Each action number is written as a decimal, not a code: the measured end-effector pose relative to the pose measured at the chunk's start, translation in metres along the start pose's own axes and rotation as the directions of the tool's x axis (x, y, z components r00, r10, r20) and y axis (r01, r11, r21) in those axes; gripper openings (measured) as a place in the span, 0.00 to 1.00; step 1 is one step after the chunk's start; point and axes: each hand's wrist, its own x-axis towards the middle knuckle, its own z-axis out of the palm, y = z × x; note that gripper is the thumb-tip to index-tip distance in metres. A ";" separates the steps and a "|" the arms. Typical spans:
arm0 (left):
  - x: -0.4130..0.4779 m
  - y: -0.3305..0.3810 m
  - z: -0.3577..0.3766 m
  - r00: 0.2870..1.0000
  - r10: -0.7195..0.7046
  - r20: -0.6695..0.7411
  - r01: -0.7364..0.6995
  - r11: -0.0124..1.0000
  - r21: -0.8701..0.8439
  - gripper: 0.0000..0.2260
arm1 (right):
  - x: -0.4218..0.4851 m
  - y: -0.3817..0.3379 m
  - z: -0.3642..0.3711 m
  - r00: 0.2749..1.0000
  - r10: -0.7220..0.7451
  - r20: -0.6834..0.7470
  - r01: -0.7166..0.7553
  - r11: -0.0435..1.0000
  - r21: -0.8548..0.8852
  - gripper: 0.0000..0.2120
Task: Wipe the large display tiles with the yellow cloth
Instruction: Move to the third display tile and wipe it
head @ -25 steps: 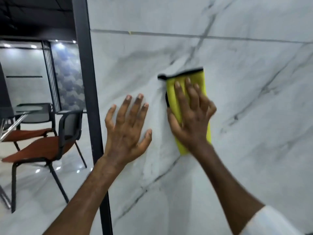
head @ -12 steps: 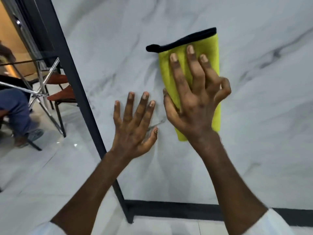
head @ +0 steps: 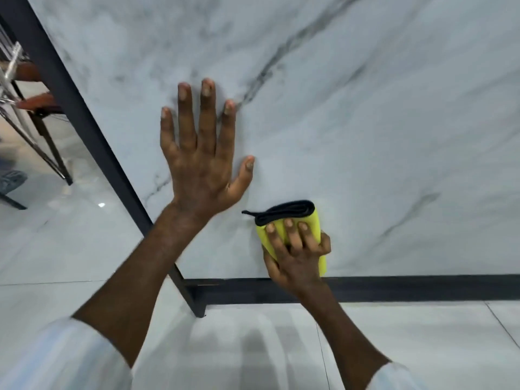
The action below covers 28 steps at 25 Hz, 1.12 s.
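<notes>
A large white marble-look display tile with grey veins stands upright in front of me and fills most of the view. My right hand presses a folded yellow cloth with a black hem flat against the tile's lower part, just above the bottom frame. The fingers lie spread over the cloth, with the little finger bent at its right edge. My left hand rests flat on the tile higher up and to the left, fingers straight and spread, holding nothing.
A black metal frame borders the tile on the left and runs along its base. Glossy white floor tiles lie below. At far left stand chair legs and a person's shoe.
My right hand has slid the cloth down the tile from about mid height to just above the bottom frame. My view tilted downward. The left hand stays flat on the tile, now above the cloth.
</notes>
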 end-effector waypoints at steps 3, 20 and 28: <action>-0.001 -0.003 -0.001 1.000 -0.010 0.016 0.010 1.000 -0.001 0.36 | 0.035 -0.003 -0.028 0.999 0.026 -0.045 -0.022 0.995 0.102 0.32; -0.067 0.040 0.011 0.989 0.105 0.102 -0.103 0.994 -0.023 0.35 | -0.046 0.017 -0.001 1.000 0.021 -0.001 -0.021 0.992 0.127 0.36; -0.075 0.041 0.030 0.997 0.082 -0.012 -0.081 0.996 0.028 0.38 | -0.051 0.067 0.007 0.982 0.118 -0.145 -0.122 0.992 -0.014 0.42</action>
